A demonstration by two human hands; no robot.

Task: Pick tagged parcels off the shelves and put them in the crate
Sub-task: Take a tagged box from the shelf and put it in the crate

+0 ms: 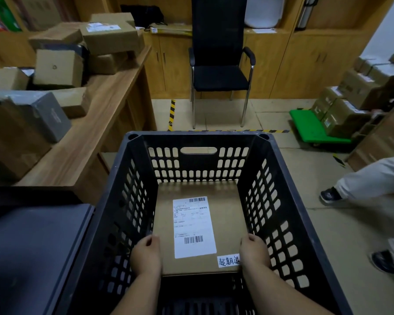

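A flat brown cardboard parcel (225,214) with a white shipping label and a small handwritten white tag at its near right corner lies inside the black slotted plastic crate (200,137), low down near its floor. My left hand (146,253) grips the parcel's near left edge. My right hand (255,252) grips its near right edge, beside the tag. Both forearms reach down into the crate from the bottom of the view.
Several cardboard parcels are piled on the wooden desk (105,114) at left. A black chair (221,64) stands ahead by wooden cabinets. A green trolley (305,126) with boxes is at right. Another person's legs (373,185) stand at right. A dark bin lid (32,253) is beside the crate.
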